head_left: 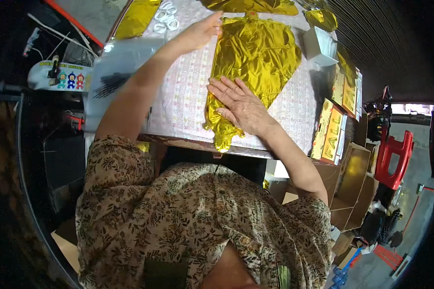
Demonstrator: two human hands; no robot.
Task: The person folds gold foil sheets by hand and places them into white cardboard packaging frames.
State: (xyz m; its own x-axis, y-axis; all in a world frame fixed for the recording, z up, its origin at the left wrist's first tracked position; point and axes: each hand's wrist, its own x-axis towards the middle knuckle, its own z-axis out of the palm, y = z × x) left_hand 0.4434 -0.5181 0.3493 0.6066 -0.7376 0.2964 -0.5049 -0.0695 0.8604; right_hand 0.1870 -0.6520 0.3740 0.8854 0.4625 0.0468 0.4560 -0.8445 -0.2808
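A flat gold foil sheet (260, 53), wrinkled and shiny, lies on the cloth-covered table, with its narrow lower end over the front edge. My right hand (241, 106) rests flat on its lower part, fingers spread. At the foil's upper left edge is my left hand (202, 33), its fingers curled and pressed together; what is between them is too small to tell. Another gold foil piece (255, 6) lies just beyond, partly cut off by the view.
White loops (166, 18) and more gold foil (136, 19) lie at the back left. Clear plastic bags (123, 58) with dark thin strips are left. A white box (320, 46) and printed "FALL" packs (332, 132) stand right. Beyond are cardboard boxes (354, 173) and a red stool (394, 159).
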